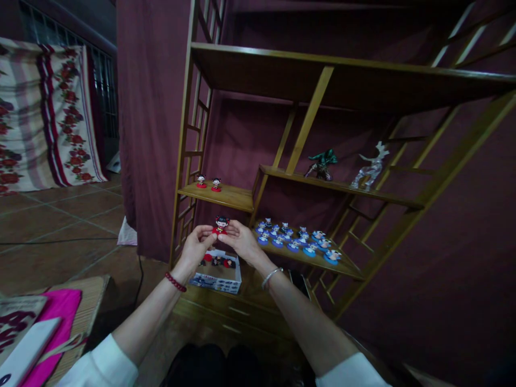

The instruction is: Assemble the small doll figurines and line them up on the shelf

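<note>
Between my two hands is a small black-haired figurine (221, 223) on a red base, held upright. My left hand (198, 242) pinches the base from the left, with a red bead bracelet at the wrist. From the right, my right hand (241, 240) grips the same base, a silver bangle on its wrist. Just below the hands stands an open cardboard box (220, 283) with several more dark and red figurines (217, 261) in it. Two similar figurines, a left one (201, 181) and a right one (216, 185), stand on the small left shelf (234, 198).
The wooden shelf unit (310, 62) has a lower right board with several blue-based figurines (293, 244). Above them stand a green figure (322, 164) and a silvery antlered figure (371, 167). At lower left, a pink item (64, 306) lies on a woven surface (94, 293).
</note>
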